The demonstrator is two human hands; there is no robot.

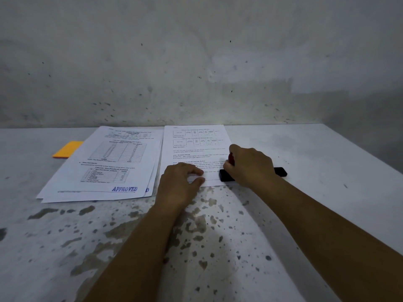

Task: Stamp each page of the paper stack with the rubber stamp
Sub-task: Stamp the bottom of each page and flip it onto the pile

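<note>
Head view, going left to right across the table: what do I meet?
Orange pad → stamped pile → left hand holding down the current page → right hand gripping the stamp.

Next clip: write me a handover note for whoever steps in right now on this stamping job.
Right hand grips the rubber stamp, pressed at the bottom right corner of the right page.
Left hand rests on that page's bottom edge, steadying it.
Done: the left pile; its top sheet shows a blue APPROVED mark, another peeks out beneath.
Left: lift the stamp, check the print, move the page left. Whether more pages lie under it cannot be told.
</note>
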